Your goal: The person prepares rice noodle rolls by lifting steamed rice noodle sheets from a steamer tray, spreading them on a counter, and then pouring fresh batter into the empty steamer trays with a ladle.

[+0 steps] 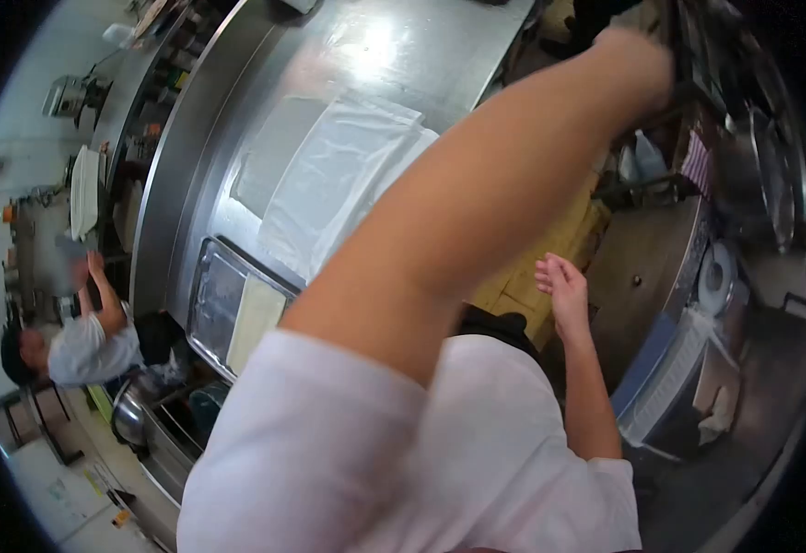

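My left arm reaches across the view to the upper right. My left hand [638, 69] is smeared by motion near a dark rack, so its fingers and anything in it cannot be made out. At the right, my right hand [565, 288] hangs over the yellowish floor with loosely curled fingers slightly apart and nothing visible in it. Left of my left arm, translucent plastic sheets [334, 175] lie on the steel counter [431, 55]. Beside them is a metal tray [210, 309] with a pale flat piece [254, 323] in it.
Another person [99, 346] in a white shirt and dark cap stands at the far left, both hands raised. A paper roll [718, 276] and a box-like bin [684, 378] are at the right. Near the lower left is a metal bowl [129, 415].
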`<state>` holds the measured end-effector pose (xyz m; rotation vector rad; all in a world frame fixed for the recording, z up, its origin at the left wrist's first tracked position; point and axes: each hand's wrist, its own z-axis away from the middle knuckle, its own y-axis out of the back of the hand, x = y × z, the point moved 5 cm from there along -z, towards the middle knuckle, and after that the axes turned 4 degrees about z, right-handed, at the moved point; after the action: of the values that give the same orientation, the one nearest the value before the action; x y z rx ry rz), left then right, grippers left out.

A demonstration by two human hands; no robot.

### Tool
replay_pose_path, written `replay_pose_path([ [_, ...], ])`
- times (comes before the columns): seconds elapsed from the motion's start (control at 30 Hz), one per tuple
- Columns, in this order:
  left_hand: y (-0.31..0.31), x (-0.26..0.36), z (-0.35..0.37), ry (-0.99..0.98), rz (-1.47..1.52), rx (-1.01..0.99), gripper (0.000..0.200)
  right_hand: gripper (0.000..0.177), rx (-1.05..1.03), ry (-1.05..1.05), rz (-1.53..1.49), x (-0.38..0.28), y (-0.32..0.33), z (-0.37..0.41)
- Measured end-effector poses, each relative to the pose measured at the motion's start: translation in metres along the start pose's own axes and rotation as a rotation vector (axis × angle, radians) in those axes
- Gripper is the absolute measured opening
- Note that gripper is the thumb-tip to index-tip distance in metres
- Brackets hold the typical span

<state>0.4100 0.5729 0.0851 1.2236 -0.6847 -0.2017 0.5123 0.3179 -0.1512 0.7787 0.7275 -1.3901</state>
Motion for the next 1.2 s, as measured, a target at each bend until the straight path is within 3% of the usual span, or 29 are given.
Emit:
replay_pose_path([
  [0.03, 0.013, -0.011, 0.006, 0.056, 0.007, 0.043, 0.025, 0.036, -0.012, 0.021, 0.037, -0.009, -0.01, -0.002],
  [0.1, -0.061, -0.061, 0.045, 0.133, 0.102, 0.036, 0.024, 0.038, -0.052, 0.061, 0.085, -0.006, -0.03, -0.005],
  [0.13, -0.09, -0.089, 0.076, 0.095, 0.178, 0.184, 0.021, 0.037, -0.059, 0.072, 0.151, -0.01, -0.038, -0.007],
  [0.23, -0.144, -0.14, 0.198, 0.37, 0.387, 0.317, 0.021, 0.034, -0.109, 0.158, 0.279, -0.02, -0.062, -0.015],
  [0.4, -0.208, -0.188, 0.366, 0.738, 0.282, 0.418, 0.038, 0.032, -0.302, 0.292, 0.407, -0.034, -0.112, -0.039],
  [0.5, -0.243, -0.188, 0.415, 0.902, 0.203, 0.364, 0.045, 0.032, -0.408, 0.321, 0.527, -0.048, -0.161, -0.037],
  [0.57, -0.259, -0.189, 0.425, 0.884, 0.216, 0.461, 0.039, 0.032, -0.496, 0.387, 0.591, -0.055, -0.195, -0.035],
  [0.63, -0.266, -0.19, 0.42, 0.803, 0.207, 0.425, 0.029, 0.033, -0.56, 0.456, 0.647, -0.067, -0.227, -0.026],
  [0.73, -0.263, -0.186, 0.419, 0.84, 0.256, 0.511, 0.02, 0.036, -0.651, 0.549, 0.828, -0.08, -0.273, -0.003],
  [0.8, -0.247, -0.185, 0.423, 0.859, 0.314, 0.653, 0.019, 0.041, -0.667, 1.087, 0.978, -0.095, -0.3, 0.022],
  [0.83, -0.234, -0.184, 0.427, 0.868, 0.372, 0.78, 0.017, 0.041, -0.671, 1.095, 0.979, -0.096, -0.309, 0.021],
  [0.9, -0.211, -0.189, 0.432, 0.848, 0.412, 0.894, 0.018, 0.045, -0.621, 1.405, 1.073, -0.098, -0.331, 0.019],
  [0.93, -0.197, -0.192, 0.434, 0.82, 0.454, 1.002, 0.019, 0.045, -0.619, 1.404, 1.075, -0.1, -0.34, 0.006],
  [1.0, -0.176, -0.196, 0.432, 0.839, 0.48, 0.946, 0.02, 0.037, -0.48, 1.398, 1.436, -0.101, -0.347, -0.034],
  [1.07, -0.153, -0.193, 0.428, 0.879, 0.492, 0.73, 0.028, 0.032, -0.404, 1.359, 1.487, -0.125, -0.341, -0.056],
  [1.1, -0.146, -0.189, 0.427, 0.861, 0.506, 0.717, 0.028, 0.028, -0.334, 1.338, 1.526, -0.136, -0.331, -0.064],
  [1.17, -0.148, -0.182, 0.419, 0.81, 0.336, 0.402, 0.028, 0.022, -0.228, 1.328, 1.483, -0.153, -0.306, -0.078],
  [1.2, -0.154, -0.184, 0.418, 0.794, 0.344, 0.397, 0.028, 0.016, -0.137, 1.342, 1.423, -0.162, -0.292, -0.084],
])
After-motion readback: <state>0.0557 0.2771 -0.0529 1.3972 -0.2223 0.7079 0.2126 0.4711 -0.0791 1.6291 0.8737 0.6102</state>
